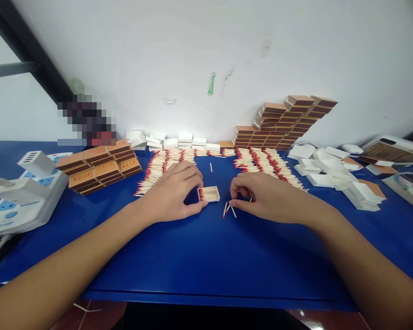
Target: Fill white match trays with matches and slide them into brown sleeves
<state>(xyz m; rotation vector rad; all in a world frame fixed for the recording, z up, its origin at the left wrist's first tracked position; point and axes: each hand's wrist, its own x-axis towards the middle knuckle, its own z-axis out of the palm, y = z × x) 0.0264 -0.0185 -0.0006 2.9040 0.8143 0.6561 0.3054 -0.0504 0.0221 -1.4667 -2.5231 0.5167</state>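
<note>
My left hand (177,190) grips the left end of a small white matchbox tray (213,198), its thumb in front and fingers behind. Red-headed matches (209,193) lie side by side in the tray. To the right, my right hand (261,195) is closed, fingers curled toward the thumb. A pale match end (251,200) shows by its fingers; the rest is hidden. By the thumb tip, a few loose matches (224,210) lie on the blue table (192,261). One single match (211,168) lies beyond the tray.
Rows of matches stand behind each hand, a left pile (168,162) and a right pile (266,165). White trays (185,139) line the wall. Brown matchboxes are stacked at back right (278,126) and left (101,167). More white trays (325,167) lie right; a power strip (30,201) sits left.
</note>
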